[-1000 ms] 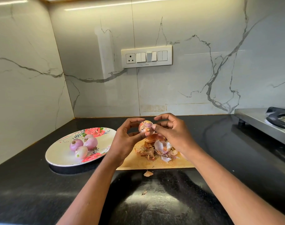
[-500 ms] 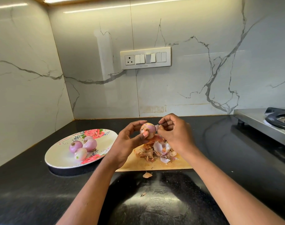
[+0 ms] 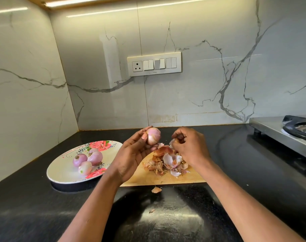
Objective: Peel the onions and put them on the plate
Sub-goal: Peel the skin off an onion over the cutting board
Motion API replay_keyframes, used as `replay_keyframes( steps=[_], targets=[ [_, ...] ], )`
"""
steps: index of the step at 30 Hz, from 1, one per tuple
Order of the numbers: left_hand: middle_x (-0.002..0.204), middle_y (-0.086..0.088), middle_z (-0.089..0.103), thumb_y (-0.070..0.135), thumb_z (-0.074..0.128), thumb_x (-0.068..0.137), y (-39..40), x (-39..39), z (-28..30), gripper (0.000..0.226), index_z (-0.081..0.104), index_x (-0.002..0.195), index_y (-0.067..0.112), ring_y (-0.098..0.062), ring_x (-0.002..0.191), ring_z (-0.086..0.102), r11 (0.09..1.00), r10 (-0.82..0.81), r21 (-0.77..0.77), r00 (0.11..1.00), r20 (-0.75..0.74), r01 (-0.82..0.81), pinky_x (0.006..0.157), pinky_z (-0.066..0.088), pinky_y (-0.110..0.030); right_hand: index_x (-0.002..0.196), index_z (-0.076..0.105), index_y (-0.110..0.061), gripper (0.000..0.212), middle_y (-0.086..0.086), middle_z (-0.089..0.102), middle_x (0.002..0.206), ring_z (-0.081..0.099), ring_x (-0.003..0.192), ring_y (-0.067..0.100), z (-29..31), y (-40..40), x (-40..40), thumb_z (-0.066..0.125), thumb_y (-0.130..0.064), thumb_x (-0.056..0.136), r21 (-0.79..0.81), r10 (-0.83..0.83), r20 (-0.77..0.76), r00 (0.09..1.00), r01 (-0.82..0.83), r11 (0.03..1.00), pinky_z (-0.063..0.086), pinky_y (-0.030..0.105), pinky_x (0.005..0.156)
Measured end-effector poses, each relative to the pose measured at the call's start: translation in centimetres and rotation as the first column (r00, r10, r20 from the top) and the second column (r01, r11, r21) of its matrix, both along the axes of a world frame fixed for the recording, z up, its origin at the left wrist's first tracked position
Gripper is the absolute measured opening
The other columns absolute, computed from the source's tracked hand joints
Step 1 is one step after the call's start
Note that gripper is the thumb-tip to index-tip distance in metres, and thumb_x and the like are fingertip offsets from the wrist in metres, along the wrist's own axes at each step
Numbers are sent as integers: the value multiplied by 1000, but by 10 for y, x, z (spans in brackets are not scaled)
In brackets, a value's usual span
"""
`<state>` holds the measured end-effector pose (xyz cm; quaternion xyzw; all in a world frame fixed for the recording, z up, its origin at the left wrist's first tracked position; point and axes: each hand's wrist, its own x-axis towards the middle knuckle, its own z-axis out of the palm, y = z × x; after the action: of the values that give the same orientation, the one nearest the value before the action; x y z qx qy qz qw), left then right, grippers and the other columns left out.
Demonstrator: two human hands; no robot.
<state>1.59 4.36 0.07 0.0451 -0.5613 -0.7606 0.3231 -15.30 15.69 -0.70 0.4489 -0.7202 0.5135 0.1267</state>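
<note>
My left hand [image 3: 133, 154] holds a small pink onion [image 3: 154, 136] between thumb and fingertips, raised above the wooden cutting board [image 3: 159, 179]. My right hand [image 3: 188, 145] is a little to the right of it, its fingers curled and pinching a pale piece of onion skin [image 3: 172, 142]. A heap of brown and white peels [image 3: 166, 161] lies on the board below both hands. To the left sits a floral plate [image 3: 61, 172] carrying three peeled onions [image 3: 87, 160].
Black countertop [image 3: 236, 163] runs to marble walls at the back and left. A steel gas stove [image 3: 284, 131] stands at the right. Loose peel scraps [image 3: 156, 189] lie on the counter in front of the board. A switch panel [image 3: 154, 64] is on the back wall.
My right hand has pulled away to the right from the onion with a strip of skin. The onion in my left hand now shows clean and pink.
</note>
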Motion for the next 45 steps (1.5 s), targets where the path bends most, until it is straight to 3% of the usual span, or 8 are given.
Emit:
replay_keyframes(
  steps=[9,13,18,23,33,36,41,45],
  targets=[
    [113,-15,73,8,53,98,-1,-2,-3,31,59,129,5,-19,93,72,997,77,-19,997,31,-77,83,60,-28,104,74,-25,11,-14,73,91,66,83,-4,2,1,12,69,-21,95,116,212,6,977,-212,970,52,13,76],
    [108,-9,75,15,61,89,-1,-2,-2,40,61,128,7,-17,92,72,996,79,-51,996,36,-77,84,59,-27,107,76,-26,14,-15,75,95,67,88,-6,8,3,13,71,-26,94,-28,272,45,961,-271,962,49,7,76],
    [111,-3,76,18,69,83,0,-2,-3,50,61,132,13,-17,103,71,980,99,-181,991,95,-80,87,57,-28,109,78,-23,21,-13,77,100,70,92,-4,9,3,18,76,-27,89,-98,331,-6,944,-330,939,55,13,82],
    [123,-7,72,20,67,87,-2,-1,-4,47,62,133,13,-18,108,69,983,77,-176,990,115,-56,85,56,-25,106,79,-20,19,-10,78,96,73,89,2,7,3,14,75,-25,88,-125,333,-16,943,-332,935,60,25,81],
    [126,-7,71,23,64,89,-1,-2,-7,41,65,129,16,-17,109,67,971,79,-237,984,157,-40,88,55,-26,92,78,-11,7,-6,75,77,70,71,2,1,5,19,79,-14,87,-113,237,-140,961,-253,961,51,10,61],
    [127,-9,70,21,64,89,-1,-2,-8,42,64,131,15,-19,109,67,977,55,-214,987,154,-21,90,57,-28,91,76,-11,7,-7,74,77,69,72,3,2,5,21,79,-13,86,-124,202,-136,970,-219,968,55,14,62],
    [132,-15,66,14,66,85,-2,-1,-3,49,58,133,8,-30,114,66,994,50,-105,995,84,-41,100,54,-39,89,74,-16,7,-12,72,78,68,73,0,5,3,18,76,-11,86,-140,186,4,983,-184,973,53,11,66],
    [124,-18,67,11,65,83,-1,0,-1,45,57,127,5,-33,109,66,999,52,-4,997,58,-52,96,56,-37,88,74,-16,4,-9,74,75,67,64,-2,6,5,19,74,-13,89,-140,217,174,961,-194,971,48,10,57]
  ],
)
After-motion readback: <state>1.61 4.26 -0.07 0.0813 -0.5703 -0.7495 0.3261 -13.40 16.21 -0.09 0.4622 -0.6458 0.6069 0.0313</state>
